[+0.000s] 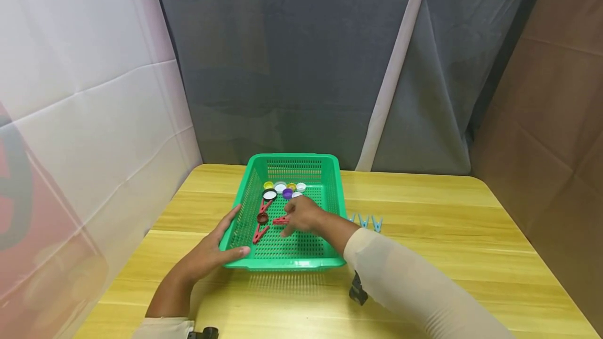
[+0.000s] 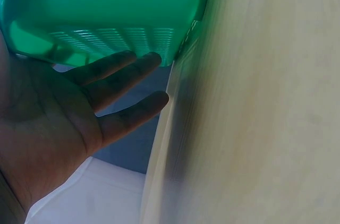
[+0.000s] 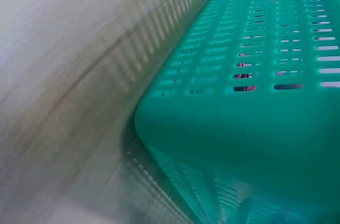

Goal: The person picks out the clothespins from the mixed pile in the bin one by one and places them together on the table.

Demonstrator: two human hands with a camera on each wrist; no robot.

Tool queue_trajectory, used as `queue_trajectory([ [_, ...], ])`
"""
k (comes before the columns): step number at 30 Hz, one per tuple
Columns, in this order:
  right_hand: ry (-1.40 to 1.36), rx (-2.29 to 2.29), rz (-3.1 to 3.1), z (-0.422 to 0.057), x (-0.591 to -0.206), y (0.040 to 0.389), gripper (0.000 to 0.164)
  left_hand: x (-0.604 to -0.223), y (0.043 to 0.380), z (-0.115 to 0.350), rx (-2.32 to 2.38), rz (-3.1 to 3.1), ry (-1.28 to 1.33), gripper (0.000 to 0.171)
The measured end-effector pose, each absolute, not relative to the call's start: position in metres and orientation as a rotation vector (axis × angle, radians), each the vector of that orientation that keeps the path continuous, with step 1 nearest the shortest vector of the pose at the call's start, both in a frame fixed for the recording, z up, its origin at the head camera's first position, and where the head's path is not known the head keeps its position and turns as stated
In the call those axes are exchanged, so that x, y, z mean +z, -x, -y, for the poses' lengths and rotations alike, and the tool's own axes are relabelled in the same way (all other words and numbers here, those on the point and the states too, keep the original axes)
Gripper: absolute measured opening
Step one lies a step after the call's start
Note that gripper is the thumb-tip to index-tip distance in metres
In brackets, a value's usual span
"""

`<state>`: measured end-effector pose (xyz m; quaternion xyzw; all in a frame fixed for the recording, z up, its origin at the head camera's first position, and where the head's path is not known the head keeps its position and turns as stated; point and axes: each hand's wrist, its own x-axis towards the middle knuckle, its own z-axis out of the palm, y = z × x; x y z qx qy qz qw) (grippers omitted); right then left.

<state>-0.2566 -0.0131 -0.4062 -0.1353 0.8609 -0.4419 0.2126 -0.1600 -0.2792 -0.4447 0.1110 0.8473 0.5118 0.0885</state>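
A green plastic basket (image 1: 292, 264) with slotted walls stands on the table. My left hand (image 1: 207, 251) rests at its left front corner, thumb over the rim; in the left wrist view its visible fingers (image 2: 130, 115) stretch out straight beside the outer wall. My right hand (image 1: 305, 215) reaches inside and pinches a red clothespin (image 1: 280, 220) above the basket floor. To the left lie another red clothespin (image 1: 259, 235), a brown bottle cap (image 1: 262, 218) and a further red clothespin (image 1: 266, 206). The right wrist view shows the basket's outside, hiding the hand.
Toward the basket's back are a black-rimmed white cap (image 1: 270, 195), a purple cap (image 1: 287, 193), a yellow cap (image 1: 268, 185) and several white ones. Light blue clothespins (image 1: 377, 224) lie on the wooden table (image 1: 438, 255) to the right. Grey curtain (image 1: 292, 67) hangs behind.
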Motion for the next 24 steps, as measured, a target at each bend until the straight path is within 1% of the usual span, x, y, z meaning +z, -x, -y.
queue_trajectory([
  [9,0.397,-1.319,-2.45,0.0129,-0.4024,0.2545,0.042,-0.4449,0.1598,0.2789,1.525,-2.517,-0.319,0.11],
  [13,0.439,-1.312,-2.427,0.0133,-0.4024,0.2541,0.033,-0.445,0.1595,0.279,1.526,-2.52,-0.323,0.11],
  [17,0.537,-1.248,-2.411,0.0134,-0.4029,0.2546,0.031,-0.4447,0.1591,0.279,1.525,-2.523,-0.333,0.11],
  [24,0.702,-1.135,-2.396,0.0113,-0.4035,0.2549,0.037,-0.4446,0.1594,0.2792,1.527,-2.516,-0.345,0.109],
])
